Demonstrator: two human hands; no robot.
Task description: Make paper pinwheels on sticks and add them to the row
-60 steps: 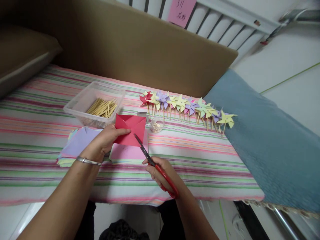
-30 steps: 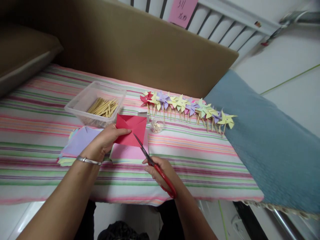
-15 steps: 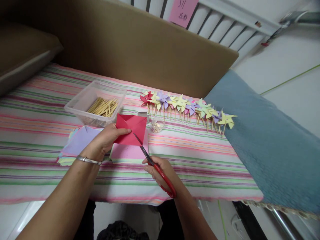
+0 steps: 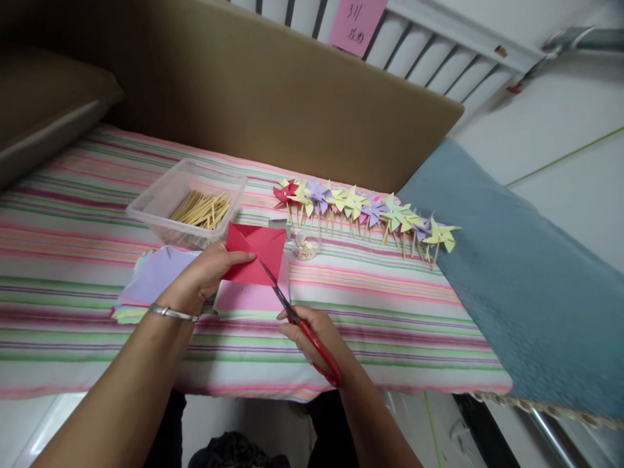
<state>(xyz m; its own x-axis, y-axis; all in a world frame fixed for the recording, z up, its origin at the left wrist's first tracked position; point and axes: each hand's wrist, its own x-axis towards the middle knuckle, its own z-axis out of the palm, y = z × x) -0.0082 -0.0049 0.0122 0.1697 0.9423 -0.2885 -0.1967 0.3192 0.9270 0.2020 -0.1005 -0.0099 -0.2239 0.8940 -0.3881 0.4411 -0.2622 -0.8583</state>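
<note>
Between thumb and fingers, my left hand (image 4: pixel 217 265) pinches the left side of a red paper square (image 4: pixel 258 240), which has slits running in from its corners. My right hand (image 4: pixel 312 335) is closed round the red handles of a pair of scissors (image 4: pixel 285 299). The blades lie across the lower right corner of the square, tip pointing toward its middle near my left thumb. Under the red sheet shows a pink paper sheet (image 4: pixel 251 297). Beside my left wrist is a stack of coloured paper (image 4: pixel 160 274), purple on top.
A clear plastic tub (image 4: pixel 156 211) of wooden sticks stands behind my left hand. A small clear cup (image 4: pixel 307 246) of tiny pieces sits right of the red paper. Several paper pinwheels (image 4: pixel 354 202) lie in a row at the back right, before a brown board (image 4: pixel 273 97).
Almost nothing differs. Both hands, the red paper and the scissors keep nearly the same place; the view has shifted very slightly.
</note>
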